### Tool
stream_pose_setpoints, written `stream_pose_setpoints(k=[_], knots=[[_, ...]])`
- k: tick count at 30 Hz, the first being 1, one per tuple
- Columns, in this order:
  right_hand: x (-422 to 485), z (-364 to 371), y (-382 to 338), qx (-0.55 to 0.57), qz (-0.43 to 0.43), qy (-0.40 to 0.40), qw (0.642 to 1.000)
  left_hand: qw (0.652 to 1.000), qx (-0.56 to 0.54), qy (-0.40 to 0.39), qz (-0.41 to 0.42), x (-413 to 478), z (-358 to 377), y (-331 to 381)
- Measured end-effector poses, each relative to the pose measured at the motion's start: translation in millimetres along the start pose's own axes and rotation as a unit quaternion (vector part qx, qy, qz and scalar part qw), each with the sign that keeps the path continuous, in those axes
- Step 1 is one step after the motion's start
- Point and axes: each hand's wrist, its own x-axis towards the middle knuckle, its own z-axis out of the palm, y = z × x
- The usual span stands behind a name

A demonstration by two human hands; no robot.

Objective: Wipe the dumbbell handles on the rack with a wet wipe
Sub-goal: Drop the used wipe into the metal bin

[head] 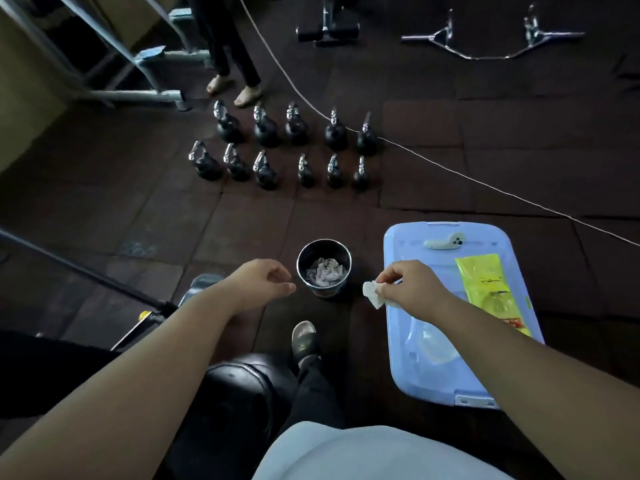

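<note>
a grey metal frame (138,95) is standing on the dark floor (104,209) at far left. the left grip (259,282) is hovering just left of the cup (327,292), released, with fingers loosely curled, holding nothing, and thumb pointing toward the cup. beyond it, kettlebells (266,133) are standing upright in two rows on the floor, chrome handles up. another person's feet (235,90) are showing behind the rows. the cup is sitting on the floor between the two grips and is holding crumpled greyish wipes (325,270). the wipe (373,294), white and crumpled, is hanging between the cup and the blue lid (401,247), at the lid's left edge. the right grip (412,285) is grasping it, pinching it between thumb and fingertips. the lid is lying flat on the floor, carrying a white device (445,241) near its far edge and a yellow pack (491,292) along its right side. a pale rope (433,162) is running diagonally across the floor past the kettlebells. a chrome bar (491,46) is lying at top right.
</note>
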Motion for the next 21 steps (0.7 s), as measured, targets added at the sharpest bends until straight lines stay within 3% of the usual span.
stream_pose_setpoints(k=[12, 21], knots=[[167.2, 35.5, -35.7, 0.027, 0.125, 0.067, 0.99, 0.994, -0.011, -0.113, 0.001, 208.4, -49.6, -39.1], [238.8, 88.1, 12.4, 0.006, 0.192, 0.059, 0.98, 0.988, 0.006, -0.151, -0.021, 311.4, -24.3, -77.9]])
